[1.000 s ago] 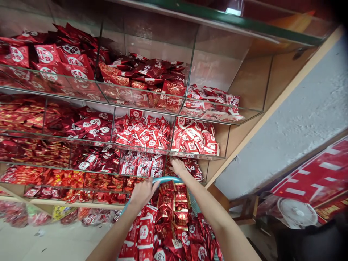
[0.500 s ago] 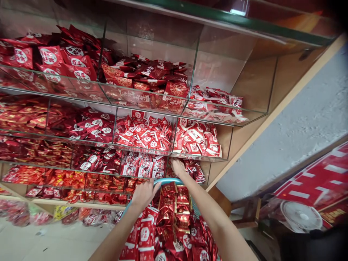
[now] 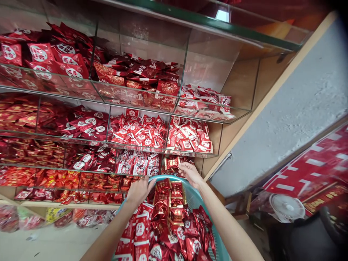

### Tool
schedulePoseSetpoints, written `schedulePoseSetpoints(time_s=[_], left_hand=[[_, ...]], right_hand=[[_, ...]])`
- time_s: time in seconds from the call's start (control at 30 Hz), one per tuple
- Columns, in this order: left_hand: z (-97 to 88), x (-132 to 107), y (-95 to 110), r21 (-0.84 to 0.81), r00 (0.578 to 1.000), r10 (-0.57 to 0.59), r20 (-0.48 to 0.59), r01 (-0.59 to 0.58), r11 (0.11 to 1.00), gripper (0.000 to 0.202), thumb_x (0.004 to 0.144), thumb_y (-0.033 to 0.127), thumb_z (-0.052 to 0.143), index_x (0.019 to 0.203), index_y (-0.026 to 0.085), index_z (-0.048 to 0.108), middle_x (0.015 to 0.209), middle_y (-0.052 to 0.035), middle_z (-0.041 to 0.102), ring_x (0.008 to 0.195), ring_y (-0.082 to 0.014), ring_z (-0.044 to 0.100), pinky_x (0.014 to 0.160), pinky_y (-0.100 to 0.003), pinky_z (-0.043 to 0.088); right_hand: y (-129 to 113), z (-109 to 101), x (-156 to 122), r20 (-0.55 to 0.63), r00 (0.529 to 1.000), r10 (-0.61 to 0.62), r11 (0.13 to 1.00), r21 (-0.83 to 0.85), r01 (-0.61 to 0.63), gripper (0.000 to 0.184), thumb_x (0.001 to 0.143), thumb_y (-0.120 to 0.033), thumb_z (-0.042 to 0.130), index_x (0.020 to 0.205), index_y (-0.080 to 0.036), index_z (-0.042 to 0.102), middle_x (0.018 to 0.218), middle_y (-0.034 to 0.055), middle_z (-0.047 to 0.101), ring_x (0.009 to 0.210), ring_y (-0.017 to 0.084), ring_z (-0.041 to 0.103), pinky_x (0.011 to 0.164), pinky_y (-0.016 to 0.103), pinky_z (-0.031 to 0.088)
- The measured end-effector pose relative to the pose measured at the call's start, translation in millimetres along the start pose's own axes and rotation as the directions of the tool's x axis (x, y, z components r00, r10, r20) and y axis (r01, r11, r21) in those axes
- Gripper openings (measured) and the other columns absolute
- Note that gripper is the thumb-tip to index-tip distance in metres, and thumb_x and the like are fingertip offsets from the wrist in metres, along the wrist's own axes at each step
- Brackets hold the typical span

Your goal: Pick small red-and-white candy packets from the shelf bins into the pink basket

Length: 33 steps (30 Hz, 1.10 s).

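A teal plastic basket (image 3: pixel 200 198), filled with red, white and gold wrapped packets (image 3: pixel 178 214), is in front of me, below the shelves. My left hand (image 3: pixel 138 191) grips the basket's far rim, with the thumb lying along it. Just beyond that rim, my right hand (image 3: pixel 191 174) is at the front of a low shelf compartment. Its fingers pinch the right edge of a shiny red-and-gold packet (image 3: pixel 172 163). Other dark red packets are partly hidden behind that hand in the same compartment.
Glass-fronted shelves (image 3: pixel 144 98) hold several compartments of red packets. A wooden side panel (image 3: pixel 236 119) slants down at the right, beside a grey wall (image 3: pixel 274 134). Lower right are a white fan (image 3: pixel 287 206) and a black chair (image 3: pixel 307 235). Plastic bags (image 3: pixel 89 217) lie below the shelves at left.
My right hand has drawn back from inside the compartment to its front, and a red-and-gold packet now shows at its fingertips. The left hand stays on the basket rim. The view has shifted slightly.
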<state>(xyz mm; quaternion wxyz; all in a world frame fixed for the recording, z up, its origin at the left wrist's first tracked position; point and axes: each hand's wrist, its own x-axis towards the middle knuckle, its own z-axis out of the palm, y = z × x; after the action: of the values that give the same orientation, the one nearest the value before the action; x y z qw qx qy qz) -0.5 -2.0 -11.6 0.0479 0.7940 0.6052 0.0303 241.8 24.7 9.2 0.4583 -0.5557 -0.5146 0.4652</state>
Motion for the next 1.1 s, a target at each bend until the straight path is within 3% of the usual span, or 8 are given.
schedulePoseSetpoints(time_s=[0.1,0.17,0.5,0.67,0.93,1.1], left_hand=[[0.2,0,1,0.011,1.000,-0.006,0.005,0.006,1.000,0.059,0.088,0.051,0.013,0.112,0.011,0.048,0.089,-0.0166,0.062,0.082,-0.0237,0.060,0.071,-0.032,0.042],[0.1,1,2,0.023,1.000,-0.004,0.009,0.004,1.000,0.059,0.088,0.051,0.011,0.112,0.011,0.047,0.088,-0.0164,0.062,0.082,-0.0236,0.060,0.071,-0.032,0.042],[-3.3,-2,3,0.090,1.000,0.021,0.003,-0.021,0.996,0.058,0.088,0.049,0.011,0.108,0.011,0.049,0.084,-0.0152,0.062,0.079,-0.0260,0.061,0.066,-0.033,0.044],[-1.6,-2,2,0.096,0.999,0.030,-0.016,-0.029,0.995,0.058,0.088,0.048,0.012,0.110,0.010,0.049,0.082,-0.0145,0.063,0.077,-0.0274,0.061,0.065,-0.035,0.044],[1.0,-1,2,0.067,0.999,0.017,-0.034,-0.014,0.998,0.060,0.087,0.052,0.011,0.107,0.011,0.051,0.079,-0.0145,0.063,0.075,-0.0277,0.062,0.065,-0.036,0.043],[-2.4,-2,2,0.060,1.000,0.015,-0.007,-0.014,0.998,0.061,0.088,0.050,0.010,0.108,0.010,0.051,0.083,-0.0155,0.063,0.078,-0.0267,0.061,0.068,-0.035,0.043]], right_hand=[[-7,-2,-30,0.103,0.991,0.081,0.937,0.331,-0.111,0.028,0.064,-0.039,0.067,0.075,-0.017,0.053,0.060,-0.0037,0.056,0.053,0.005,0.049,0.053,0.017,0.037],[-8,-2,-47,0.146,0.985,0.095,0.908,0.394,-0.146,0.025,0.065,-0.035,0.069,0.075,-0.017,0.054,0.061,-0.0039,0.056,0.055,0.005,0.050,0.054,0.017,0.037],[-3,-7,-95,0.194,0.979,0.062,0.989,0.116,-0.086,0.024,0.069,-0.039,0.065,0.073,-0.016,0.056,0.055,-0.0033,0.057,0.050,0.007,0.047,0.051,0.020,0.035],[-7,-8,-99,0.218,0.975,0.044,0.995,0.073,-0.062,0.026,0.070,-0.041,0.063,0.072,-0.016,0.056,0.053,-0.0042,0.055,0.048,0.007,0.049,0.050,0.020,0.036],[-12,1,-101,0.279,0.952,0.127,0.981,0.105,-0.162,0.032,0.069,-0.045,0.062,0.080,-0.016,0.051,0.055,-0.0031,0.058,0.056,0.014,0.062,0.049,0.021,0.040],[-18,6,-103,0.299,0.954,0.025,0.998,0.044,-0.040,0.025,0.074,-0.042,0.058,0.077,-0.017,0.053,0.058,-0.0044,0.055,0.052,0.008,0.052,0.053,0.022,0.039]])
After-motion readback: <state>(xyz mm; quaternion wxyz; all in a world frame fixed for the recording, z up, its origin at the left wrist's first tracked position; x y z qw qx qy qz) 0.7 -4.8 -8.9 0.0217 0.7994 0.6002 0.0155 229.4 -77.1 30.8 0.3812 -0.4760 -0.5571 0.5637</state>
